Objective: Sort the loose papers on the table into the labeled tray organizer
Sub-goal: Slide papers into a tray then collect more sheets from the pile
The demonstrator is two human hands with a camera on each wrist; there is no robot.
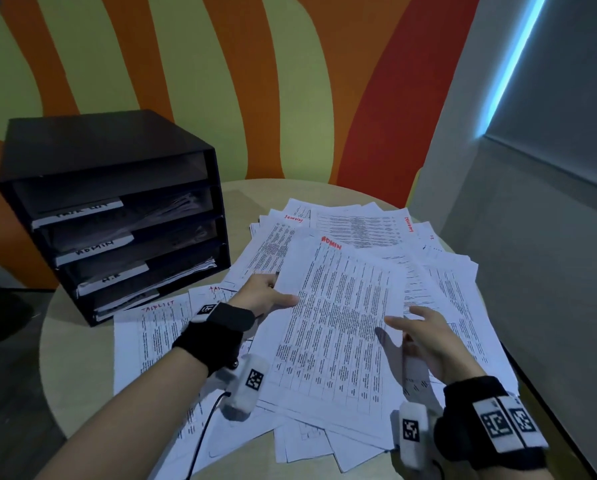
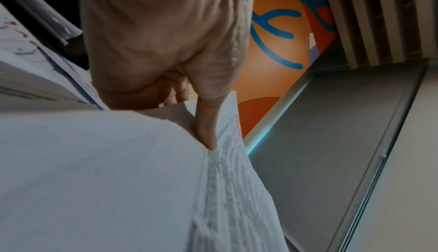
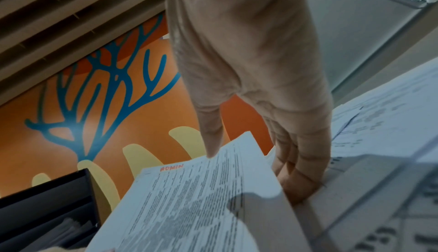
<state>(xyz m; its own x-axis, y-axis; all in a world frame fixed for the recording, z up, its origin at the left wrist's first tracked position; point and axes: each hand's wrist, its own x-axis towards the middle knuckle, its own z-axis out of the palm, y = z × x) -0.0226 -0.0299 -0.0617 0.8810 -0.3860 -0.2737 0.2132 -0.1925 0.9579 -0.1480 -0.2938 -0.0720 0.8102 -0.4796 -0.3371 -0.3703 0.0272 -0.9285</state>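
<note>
A printed sheet headed ADMIN in red is lifted above the pile of loose papers. My left hand pinches its left edge, thumb on top and the other fingers underneath. My right hand is at the sheet's right edge with relaxed fingers; its thumb touches the sheet and its fingers rest on the papers beside it. The black tray organizer stands at the left; its second tray bears an ADMIN label.
Sheets marked TASKLIST lie in front of the organizer, under my left forearm. The round wooden table ends close on the left and front. A grey wall stands at the right. The organizer's trays hold papers.
</note>
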